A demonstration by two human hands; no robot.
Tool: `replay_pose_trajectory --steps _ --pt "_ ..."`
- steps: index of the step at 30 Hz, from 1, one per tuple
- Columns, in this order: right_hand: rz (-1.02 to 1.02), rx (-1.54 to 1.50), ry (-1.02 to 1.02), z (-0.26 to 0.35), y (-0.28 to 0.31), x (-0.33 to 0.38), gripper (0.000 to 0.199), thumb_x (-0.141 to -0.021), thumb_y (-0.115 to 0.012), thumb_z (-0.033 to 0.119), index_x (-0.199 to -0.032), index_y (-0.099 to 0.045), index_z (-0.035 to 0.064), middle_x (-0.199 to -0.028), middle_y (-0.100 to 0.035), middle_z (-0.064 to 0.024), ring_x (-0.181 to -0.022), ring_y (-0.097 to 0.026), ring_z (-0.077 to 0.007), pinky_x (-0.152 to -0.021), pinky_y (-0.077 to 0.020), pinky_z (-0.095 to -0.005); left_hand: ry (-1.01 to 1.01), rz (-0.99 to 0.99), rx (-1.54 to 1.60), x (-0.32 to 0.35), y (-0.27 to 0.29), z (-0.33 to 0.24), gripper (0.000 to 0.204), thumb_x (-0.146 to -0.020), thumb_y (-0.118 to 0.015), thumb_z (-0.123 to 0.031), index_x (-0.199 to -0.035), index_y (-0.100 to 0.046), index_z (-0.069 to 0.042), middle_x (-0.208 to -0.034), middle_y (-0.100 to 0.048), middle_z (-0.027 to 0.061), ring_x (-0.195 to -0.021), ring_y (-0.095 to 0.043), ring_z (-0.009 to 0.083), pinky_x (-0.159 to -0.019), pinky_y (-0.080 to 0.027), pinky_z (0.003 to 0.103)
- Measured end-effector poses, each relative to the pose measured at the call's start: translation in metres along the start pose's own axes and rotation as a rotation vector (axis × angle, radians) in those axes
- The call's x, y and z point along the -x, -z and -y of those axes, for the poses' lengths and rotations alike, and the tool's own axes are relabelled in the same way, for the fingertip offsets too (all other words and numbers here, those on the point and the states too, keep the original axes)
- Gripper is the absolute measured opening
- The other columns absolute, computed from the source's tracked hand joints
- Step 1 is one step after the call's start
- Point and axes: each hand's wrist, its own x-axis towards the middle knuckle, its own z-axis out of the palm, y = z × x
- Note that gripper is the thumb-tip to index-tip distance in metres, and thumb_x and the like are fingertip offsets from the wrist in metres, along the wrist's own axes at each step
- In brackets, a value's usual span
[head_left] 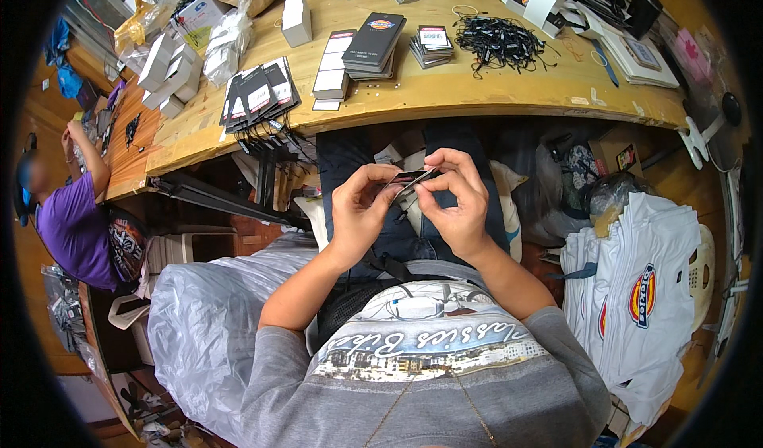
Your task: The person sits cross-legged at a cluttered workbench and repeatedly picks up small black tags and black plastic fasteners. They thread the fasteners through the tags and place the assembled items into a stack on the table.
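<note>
Black card tag [412,179] is pinched edge-on over the lap, below the tabletop [477,90], fingers of left hand [359,209] and right hand [457,201] closed on opposite ends, steadying it.

free: gap above lap | blocked: wooden table [509,90] edge ahead, plastic bag [207,321] left, white shirts [636,305] right

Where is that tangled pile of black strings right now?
The pile of black strings lies on the wooden table, toward the person's right side, just right of a small stack of dark tags and beyond both hands.
</note>
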Motion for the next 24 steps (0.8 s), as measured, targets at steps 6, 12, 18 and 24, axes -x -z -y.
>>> replay_pose_trajectory --steps 6,12,18,24 --pt "-0.034 0.000 0.008 -0.0018 -0.0003 0.0023 0.016 -0.057 -0.062 -0.004 -0.064 -0.049 0.0012 -0.090 -0.053 -0.0109 -0.078 -0.054 -0.0227 -0.067 -0.0431 -0.0285 -0.081 0.042 -0.089 0.0014 0.0006 -0.0020 0.017 -0.070 -0.051 0.011 -0.086 -0.054 0.004 -0.088 -0.056 0.0112 -0.076 -0.056 0.0129 -0.066 -0.046 0.022" --pt "0.020 -0.031 -0.008 0.0004 0.0017 0.0007 0.015 -0.057 -0.060 -0.005 -0.063 -0.048 0.0012 -0.089 -0.055 -0.0099 -0.078 -0.054 -0.0218 -0.067 -0.0428 -0.0284 -0.180 0.050 -0.107 0.0033 -0.0003 -0.0003 0.018 -0.070 -0.050 0.012 -0.085 -0.054 0.004 -0.088 -0.056 0.0118 -0.077 -0.056 0.0136 -0.065 -0.046 0.022" --pt "0.072 -0.092 -0.048 0.0072 0.0060 0.0003 0.012 -0.060 -0.055 -0.009 -0.066 -0.049 -0.0016 -0.088 -0.054 -0.0139 -0.078 -0.055 -0.0193 -0.070 -0.0423 -0.0270 -0.148 0.038 -0.040 0.0070 -0.0037 -0.0012 0.019 -0.069 -0.048 0.015 -0.085 -0.052 0.006 -0.089 -0.055 0.0151 -0.080 -0.054 0.0167 -0.070 -0.044 0.024" --pt "-0.022 -0.144 -0.034 0.0024 0.0005 0.0038 0.014 -0.058 -0.059 -0.007 -0.065 -0.048 -0.0002 -0.084 -0.056 -0.0113 -0.073 -0.057 -0.0215 -0.064 -0.0445 -0.0266 -0.212 0.094 -0.123 0.0059 0.0000 -0.0014 0.020 -0.068 -0.047 0.016 -0.085 -0.051 0.007 -0.087 -0.055 0.0161 -0.080 -0.054 0.0174 -0.071 -0.044 0.025"
